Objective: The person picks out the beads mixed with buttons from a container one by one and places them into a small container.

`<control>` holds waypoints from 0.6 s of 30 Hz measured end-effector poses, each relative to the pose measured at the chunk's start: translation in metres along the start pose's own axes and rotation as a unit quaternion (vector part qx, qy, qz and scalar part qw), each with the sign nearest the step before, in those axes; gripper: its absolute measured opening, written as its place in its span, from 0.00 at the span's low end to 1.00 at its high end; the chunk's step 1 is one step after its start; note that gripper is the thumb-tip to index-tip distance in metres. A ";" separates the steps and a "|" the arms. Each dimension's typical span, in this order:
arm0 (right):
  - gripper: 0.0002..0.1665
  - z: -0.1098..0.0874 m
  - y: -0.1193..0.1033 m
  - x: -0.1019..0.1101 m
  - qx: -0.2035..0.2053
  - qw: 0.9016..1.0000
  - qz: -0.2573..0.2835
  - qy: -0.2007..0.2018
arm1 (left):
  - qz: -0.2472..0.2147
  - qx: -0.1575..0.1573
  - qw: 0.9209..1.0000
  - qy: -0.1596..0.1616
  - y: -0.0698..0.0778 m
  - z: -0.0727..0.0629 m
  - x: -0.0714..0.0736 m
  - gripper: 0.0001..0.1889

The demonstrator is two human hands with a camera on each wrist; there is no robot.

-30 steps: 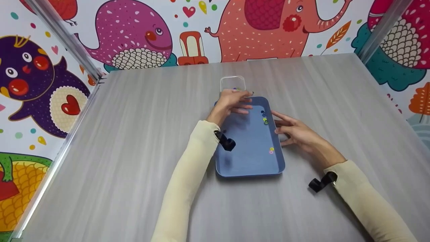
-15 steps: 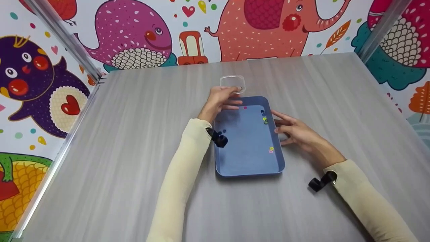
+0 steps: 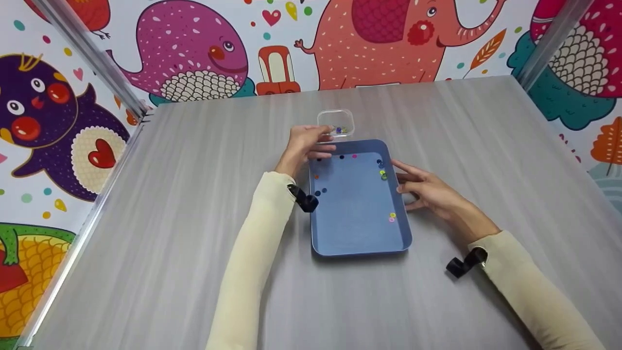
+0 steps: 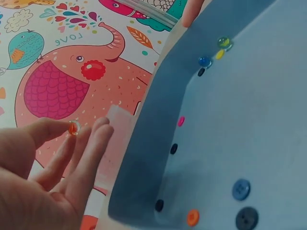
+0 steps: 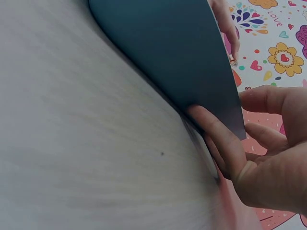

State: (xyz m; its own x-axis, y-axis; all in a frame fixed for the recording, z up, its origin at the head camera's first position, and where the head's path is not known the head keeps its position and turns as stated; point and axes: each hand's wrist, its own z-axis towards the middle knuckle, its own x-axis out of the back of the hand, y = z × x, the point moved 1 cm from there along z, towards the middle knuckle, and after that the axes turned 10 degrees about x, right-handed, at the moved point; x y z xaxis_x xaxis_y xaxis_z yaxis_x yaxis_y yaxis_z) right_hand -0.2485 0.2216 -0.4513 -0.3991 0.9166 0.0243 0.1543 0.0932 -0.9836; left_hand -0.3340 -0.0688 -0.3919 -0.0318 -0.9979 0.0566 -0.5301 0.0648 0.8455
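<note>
My left hand (image 3: 307,143) is over the far left corner of the blue tray (image 3: 359,245), at the near edge of a clear plastic box (image 3: 335,111). Between thumb and index finger it pinches a glass marble (image 4: 74,128) with an orange swirl. My right hand (image 3: 430,192) rests its fingers against the outside of the tray's right wall. In the tray lie a green-yellow marble (image 4: 224,43), a blue marble (image 4: 205,61) and several buttons, among them a blue button (image 4: 241,189), an orange button (image 4: 193,217) and a pink button (image 4: 181,121).
Several small marbles (image 3: 341,130) sit in the clear box behind the tray. A grey wood-grain table (image 3: 194,194) carries everything. Patterned walls (image 3: 282,29) with cartoon animals stand at the back and both sides.
My left hand has moved left from above the tray's far end to its far left corner, uncovering buttons and the marbles in the clear box. The right hand and tray stay put.
</note>
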 end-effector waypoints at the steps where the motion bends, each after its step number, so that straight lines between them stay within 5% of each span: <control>1: 0.45 0.000 0.000 0.000 -0.001 1.000 -0.001 0.000 | -0.001 0.001 1.000 0.002 0.000 0.000 0.001 0.17; 18: 0.45 0.000 0.000 -0.001 0.000 1.000 0.005 -0.002 | -0.015 -0.001 1.000 0.028 -0.003 0.008 0.006 0.16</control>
State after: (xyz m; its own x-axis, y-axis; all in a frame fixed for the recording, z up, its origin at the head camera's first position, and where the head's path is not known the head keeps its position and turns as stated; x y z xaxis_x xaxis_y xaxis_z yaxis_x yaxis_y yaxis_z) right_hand -0.2477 0.2210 -0.4516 -0.4014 0.9158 0.0143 0.1581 0.0847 -0.9838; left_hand -0.3397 -0.0753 -0.3988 0.0314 -0.9977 0.0598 -0.5281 0.0342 0.8485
